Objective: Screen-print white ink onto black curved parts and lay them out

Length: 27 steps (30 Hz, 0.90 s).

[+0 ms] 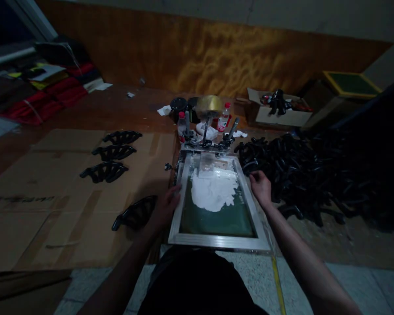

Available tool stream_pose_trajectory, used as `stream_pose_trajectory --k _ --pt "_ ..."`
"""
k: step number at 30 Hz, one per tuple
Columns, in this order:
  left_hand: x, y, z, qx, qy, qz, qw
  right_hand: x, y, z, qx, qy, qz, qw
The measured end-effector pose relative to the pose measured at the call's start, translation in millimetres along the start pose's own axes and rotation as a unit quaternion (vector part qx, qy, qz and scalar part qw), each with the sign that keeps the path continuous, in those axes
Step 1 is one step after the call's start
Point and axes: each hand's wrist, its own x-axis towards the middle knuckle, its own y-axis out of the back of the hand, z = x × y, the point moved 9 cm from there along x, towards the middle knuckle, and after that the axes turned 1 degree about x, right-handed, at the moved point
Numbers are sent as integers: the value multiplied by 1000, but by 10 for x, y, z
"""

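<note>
Only the head view to go on here, and it's pretty dim. I've got a silver metal rectangular frame (216, 241) with a dark green mesh screen (216, 223) sitting on the brown wooden desk, right in front of me. A thick patch of white paste (213, 190) covers the mesh's upper and middle part, while the near end is bare green.

My left hand (168, 204) is at the frame's left side; too blurry to tell if its fingers are spread or gripping. My right hand (262, 189) is by the right side, fingers curled, can't tell if they're pinching anything.

Progress, best guess: four glossy black ribbed curved pieces (135, 214) lie apart on the flat brown cardboard (68, 183) to the left, against a big heap of similar black parts (292, 175) on the right. If those four are done, I'd call it early, with most left.
</note>
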Motion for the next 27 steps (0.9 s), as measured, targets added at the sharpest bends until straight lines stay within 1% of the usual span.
stream_pose_trajectory --k 1,2,3,4,5,6,7,8,10,11,13,15,16,17,18,20,21,22,23,25,27 --pt "-13 -87 -188 -9 20 -19 1000 92 48 -93 16 10 16 1000" --pt "-10 -168 -356 -12 35 -33 999 169 69 -264 31 36 25 999" --pt "6 -231 -498 -7 46 -41 998 226 50 -494 42 74 20 996" --pt "34 -278 -608 3 50 -43 998 257 -15 -758 44 117 -3 992" --pt "67 -313 -685 14 47 -45 998 259 -121 -1013 34 156 -42 986" --pt "99 -340 -735 23 42 -47 998 234 -254 -1220 16 180 -91 979" --pt "126 -356 -763 31 35 -48 998 180 -397 -1367 -5 191 -146 971" --pt "146 -363 -772 35 27 -47 998 99 -526 -1452 -25 194 -198 960" --pt "160 -356 -763 42 15 -43 998 -129 -692 -1502 -51 209 -276 937" --pt "157 -350 -756 46 15 -40 998 -260 -720 -1501 -54 232 -300 924" --pt "141 -344 -748 48 18 -38 998 -515 -684 -1501 -44 307 -328 892" --pt "126 -343 -744 42 24 -36 998 -701 -605 -1496 -26 375 -353 857" --pt "121 -341 -744 38 28 -34 998 -747 -575 -1493 -17 394 -366 843" --pt "117 -341 -746 34 32 -34 998 -754 -555 -1495 -7 400 -372 838" --pt "114 -342 -745 30 35 -35 998 -725 -543 -1497 0 394 -365 844" --pt "110 -342 -735 24 37 -36 998 -640 -541 -1487 0 362 -320 875" --pt "108 -339 -725 22 35 -35 999 -634 -547 -1477 -4 352 -294 889" --pt "105 -334 -713 19 34 -33 999 -668 -559 -1469 -6 351 -276 895" --pt "102 -326 -703 13 34 -28 999 -735 -574 -1461 -5 359 -268 894" --pt "94 -314 -692 3 41 -22 999 -886 -596 -1448 14 380 -281 881" --pt "82 -302 -671 -5 52 -20 998 -905 -579 -1446 42 372 -299 878"
